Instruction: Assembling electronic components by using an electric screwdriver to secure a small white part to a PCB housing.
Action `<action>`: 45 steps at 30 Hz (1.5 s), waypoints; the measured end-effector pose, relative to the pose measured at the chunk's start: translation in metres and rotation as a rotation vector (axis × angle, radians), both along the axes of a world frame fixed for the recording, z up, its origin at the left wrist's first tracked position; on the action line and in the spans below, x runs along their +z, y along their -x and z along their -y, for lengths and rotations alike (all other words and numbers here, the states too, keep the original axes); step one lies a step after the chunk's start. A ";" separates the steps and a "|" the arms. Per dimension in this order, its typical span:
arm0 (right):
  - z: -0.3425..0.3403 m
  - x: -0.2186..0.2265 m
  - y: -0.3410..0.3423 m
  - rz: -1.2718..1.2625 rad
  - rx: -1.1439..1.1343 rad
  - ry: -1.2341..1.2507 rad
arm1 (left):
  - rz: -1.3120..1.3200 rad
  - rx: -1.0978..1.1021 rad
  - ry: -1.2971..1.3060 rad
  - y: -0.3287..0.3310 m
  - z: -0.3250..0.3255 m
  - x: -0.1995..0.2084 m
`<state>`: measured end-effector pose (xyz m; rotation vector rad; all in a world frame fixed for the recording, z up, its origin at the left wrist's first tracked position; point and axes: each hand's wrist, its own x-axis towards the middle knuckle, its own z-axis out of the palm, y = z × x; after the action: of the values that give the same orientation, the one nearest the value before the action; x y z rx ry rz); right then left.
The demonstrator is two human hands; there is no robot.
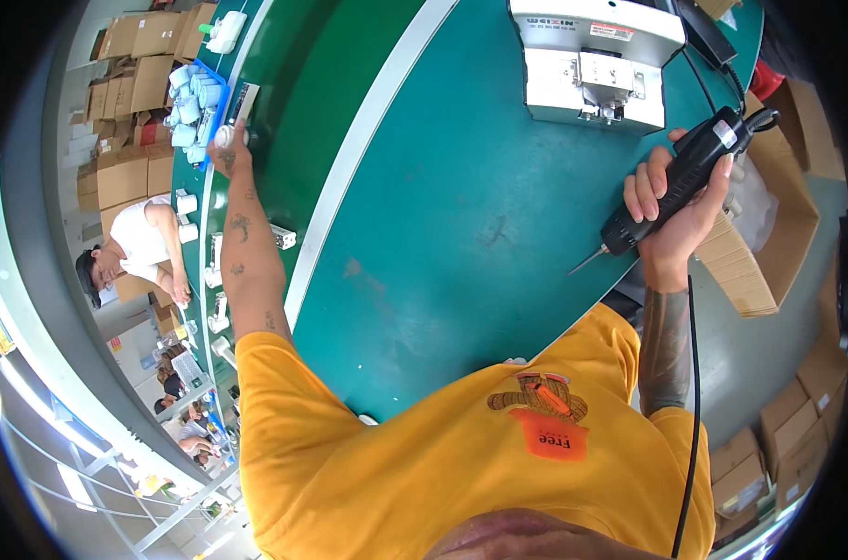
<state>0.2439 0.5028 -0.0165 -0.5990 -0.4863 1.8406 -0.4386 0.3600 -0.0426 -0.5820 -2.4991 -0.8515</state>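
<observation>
My right hand (678,213) is wrapped round a black electric screwdriver (671,179), its thin bit pointing down and left over the table's right edge. A black cord hangs below that hand. My left arm stretches far to the left, across the green belt. At its end my left hand (230,155) is closed on a small white rounded part (224,136), beside a blue tray (221,105) of pale blue and white parts. A white and dark strip-like piece (246,101) stands just past the fingers; whether they touch it I cannot tell.
A white and metal machine (597,70) stands at the back of the green table (443,215). An open cardboard box (755,252) is to the right. Several white parts (221,313) line the belt's (317,112) far side, where a co-worker (144,241) in white leans in.
</observation>
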 end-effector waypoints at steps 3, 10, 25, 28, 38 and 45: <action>-0.002 0.000 0.007 0.046 -0.010 0.014 | 0.088 0.022 0.099 0.015 0.011 -0.006; -0.002 -0.007 0.008 0.064 0.049 0.019 | 0.799 -0.072 0.466 0.047 0.097 0.105; -0.001 -0.008 -0.002 0.024 0.066 -0.011 | 1.506 -0.182 0.697 -0.110 0.012 0.129; 0.001 -0.010 0.000 0.037 0.037 0.020 | 1.339 -0.453 0.890 -0.185 -0.053 0.135; 0.000 -0.010 0.003 0.112 0.032 0.013 | 1.014 -0.537 0.905 -0.347 -0.075 0.123; -0.008 -0.012 0.008 0.087 0.034 -0.002 | 0.902 -1.106 -0.264 -0.340 -0.012 0.037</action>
<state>0.2360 0.5110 -0.0281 -0.6757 -0.5588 1.8517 -0.0988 0.3722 -0.0059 -1.8771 -2.5334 -2.1832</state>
